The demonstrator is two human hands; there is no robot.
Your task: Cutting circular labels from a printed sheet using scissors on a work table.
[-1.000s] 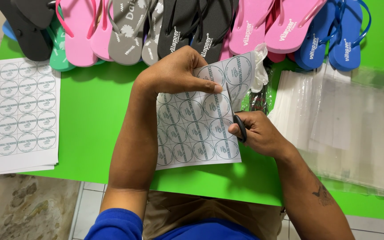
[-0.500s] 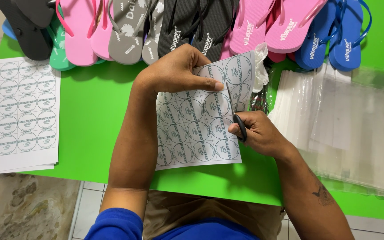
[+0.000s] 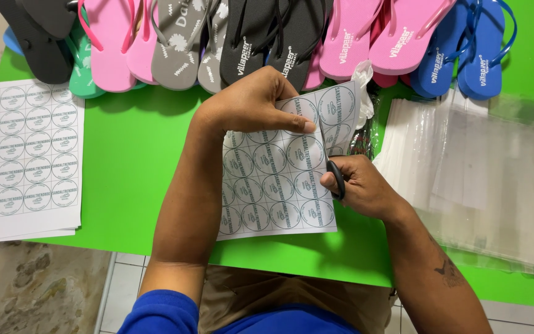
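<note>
The left hand [image 3: 251,102] is closed in a pinch on the upper edge of a sheet of round printed labels [image 3: 276,179], thumb flat along the top rows, holding it up over the green table [image 3: 131,154]. The right hand [image 3: 360,185] is closed around black-handled scissors [image 3: 335,173], fingers through the loops; the blades run up between the two rightmost columns, where the sheet is already parted at the top.

The sheet is judged light, thin and limp: it bows under its own weight and will crease or tear if gripped hard. It is best taken near the cut line, at the edge, to keep the paper taut.

A stack of identical uncut label sheets [image 3: 26,154] lies at the left end of the table. Clear plastic bags [image 3: 483,179], flat and seemingly with nothing in them, are piled to the right. Flip-flops [image 3: 267,37] in black, pink, grey, green and blue are ranked along the far edge.
</note>
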